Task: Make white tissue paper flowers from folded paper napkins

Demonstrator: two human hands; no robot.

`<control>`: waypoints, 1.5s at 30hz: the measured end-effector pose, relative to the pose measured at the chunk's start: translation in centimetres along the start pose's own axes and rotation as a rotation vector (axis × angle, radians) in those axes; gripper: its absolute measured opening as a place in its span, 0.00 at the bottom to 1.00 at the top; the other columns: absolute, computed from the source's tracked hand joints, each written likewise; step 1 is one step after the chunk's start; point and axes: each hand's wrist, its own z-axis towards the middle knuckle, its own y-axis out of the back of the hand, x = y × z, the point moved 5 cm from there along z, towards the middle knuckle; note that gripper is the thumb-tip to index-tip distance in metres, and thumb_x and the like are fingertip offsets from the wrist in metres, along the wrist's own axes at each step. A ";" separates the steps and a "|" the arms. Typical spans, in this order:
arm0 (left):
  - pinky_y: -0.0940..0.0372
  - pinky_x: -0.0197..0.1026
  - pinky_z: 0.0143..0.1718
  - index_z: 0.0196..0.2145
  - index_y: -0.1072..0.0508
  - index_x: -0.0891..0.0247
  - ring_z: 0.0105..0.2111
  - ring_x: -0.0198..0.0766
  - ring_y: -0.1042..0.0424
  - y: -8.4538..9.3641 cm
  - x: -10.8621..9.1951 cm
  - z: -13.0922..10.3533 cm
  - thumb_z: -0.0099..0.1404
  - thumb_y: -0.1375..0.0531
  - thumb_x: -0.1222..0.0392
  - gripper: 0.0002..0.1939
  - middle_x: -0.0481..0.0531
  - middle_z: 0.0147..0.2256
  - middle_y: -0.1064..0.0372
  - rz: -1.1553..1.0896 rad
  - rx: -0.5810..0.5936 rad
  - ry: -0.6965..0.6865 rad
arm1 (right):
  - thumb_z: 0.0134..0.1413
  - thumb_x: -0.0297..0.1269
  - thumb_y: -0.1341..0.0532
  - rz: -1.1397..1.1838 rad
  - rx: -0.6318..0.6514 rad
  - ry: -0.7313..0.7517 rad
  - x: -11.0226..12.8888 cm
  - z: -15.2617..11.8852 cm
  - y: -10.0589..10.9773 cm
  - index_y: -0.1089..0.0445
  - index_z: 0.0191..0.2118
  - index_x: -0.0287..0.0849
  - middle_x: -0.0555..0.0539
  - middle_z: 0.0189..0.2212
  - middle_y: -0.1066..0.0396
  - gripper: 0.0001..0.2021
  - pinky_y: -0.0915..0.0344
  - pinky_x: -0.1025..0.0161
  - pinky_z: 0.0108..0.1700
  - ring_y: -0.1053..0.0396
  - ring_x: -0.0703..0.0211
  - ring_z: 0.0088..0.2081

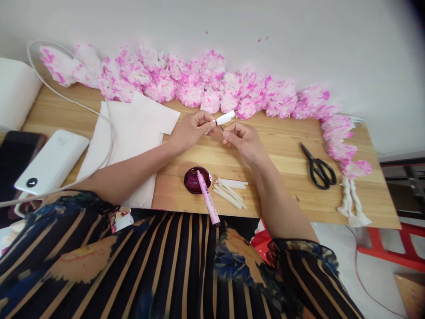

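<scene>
Between the thumb and fingers of my left hand (190,129) is a narrow folded strip of white tissue paper (227,117), its free end pointing to the right. A thin black tie (216,122) goes round the strip close to my left fingertips. My right hand (246,140) is closed in a pinch on the loose end of this tie, just below the paper. Under my left forearm lies a stack of white tissue sheets (128,119). In front of my hands a pink marker (208,199) rests across a small dark dish (190,182) with deep magenta inside.
Pink-and-white paper flowers (195,88) line the table's back edge and curve down the right. Several white sticks (229,195) lie near the dish. Black scissors (318,170) are at right, twisted white paper pieces (353,204) beyond. A white power bank (51,161), phone (16,150) and cable (69,104) occupy the left.
</scene>
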 end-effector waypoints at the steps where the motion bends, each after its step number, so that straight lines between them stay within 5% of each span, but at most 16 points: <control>1: 0.34 0.36 0.38 0.33 0.27 0.66 0.30 0.31 0.28 0.0 0.0 0.0 0.64 0.36 0.58 0.08 0.49 0.29 0.25 0.018 -0.010 0.006 | 0.51 0.56 0.30 -0.002 0.005 0.007 0.0 0.0 0.0 0.29 0.31 0.43 0.53 0.24 0.28 0.20 0.40 0.65 0.30 0.37 0.66 0.25; 5: 0.35 0.36 0.37 0.32 0.27 0.66 0.29 0.32 0.29 0.0 -0.1 0.0 0.63 0.38 0.60 0.06 0.49 0.29 0.25 0.124 -0.031 0.023 | 0.56 0.52 0.33 -0.140 0.029 0.064 0.6 -0.2 -0.3 0.31 0.30 0.43 0.53 0.24 0.29 0.17 0.43 0.64 0.30 0.39 0.65 0.25; 11: 0.38 0.39 0.37 0.33 0.24 0.66 0.32 0.37 0.29 0.3 -1.0 -0.4 0.62 0.40 0.60 0.06 0.52 0.32 0.23 0.563 -0.060 -0.034 | 0.62 0.39 0.38 -0.691 -0.048 0.236 2.2 -1.0 -1.7 0.31 0.28 0.43 0.50 0.26 0.29 0.11 0.46 0.61 0.34 0.36 0.59 0.29; 18: 0.36 0.45 0.46 0.39 0.22 0.64 0.42 0.46 0.26 -1.2 -1.0 -0.6 0.70 0.45 0.59 0.12 0.57 0.37 0.23 0.986 0.259 -0.312 | 0.69 0.43 0.44 -0.972 -0.047 0.475 3.1 -1.2 -0.8 0.26 0.36 0.45 0.43 0.36 0.25 0.13 0.38 0.55 0.43 0.32 0.49 0.41; 23: 0.36 0.44 0.47 0.39 0.21 0.62 0.43 0.45 0.26 -1.3 -0.8 -0.8 0.73 0.46 0.53 0.15 0.55 0.38 0.23 0.822 0.361 -0.375 | 0.67 0.45 0.42 -0.772 0.014 0.377 2.0 -0.4 0.9 0.26 0.33 0.45 0.44 0.35 0.26 0.14 0.37 0.55 0.43 0.31 0.51 0.40; 26: 0.36 0.42 0.45 0.37 0.22 0.62 0.40 0.41 0.25 -0.8 -0.2 -0.5 0.70 0.41 0.50 0.14 0.52 0.38 0.22 0.558 0.339 -0.242 | 0.65 0.48 0.40 -0.449 0.102 0.228 0.5 0.1 1.0 0.26 0.32 0.43 0.49 0.29 0.28 0.15 0.37 0.59 0.38 0.33 0.57 0.33; 31: 0.34 0.38 0.39 0.35 0.25 0.65 0.32 0.34 0.26 -0.2 0.8 0.2 0.61 0.31 0.44 0.19 0.52 0.32 0.23 -0.026 0.194 -0.018 | 0.57 0.59 0.35 -0.112 0.064 0.110 -0.4 0.6 0.3 0.27 0.34 0.44 0.52 0.26 0.30 0.20 0.39 0.62 0.33 0.36 0.63 0.28; 36: 0.32 0.36 0.37 0.33 0.25 0.65 0.30 0.32 0.26 -0.5 1.1 0.2 0.56 0.27 0.48 0.19 0.50 0.29 0.25 -0.248 0.153 0.093 | 0.56 0.61 0.35 -0.171 -0.042 0.115 0.6 0.1 -0.3 0.27 0.32 0.44 0.52 0.24 0.33 0.22 0.42 0.62 0.33 0.40 0.62 0.27; 45: 0.33 0.36 0.33 0.31 0.26 0.67 0.26 0.30 0.29 -1.0 0.5 -0.6 0.61 0.30 0.58 0.11 0.49 0.28 0.25 -0.287 0.067 0.207 | 0.61 0.59 0.39 -0.341 -0.099 0.228 1.8 -0.6 -1.1 0.32 0.30 0.45 0.49 0.28 0.31 0.21 0.40 0.59 0.38 0.38 0.59 0.31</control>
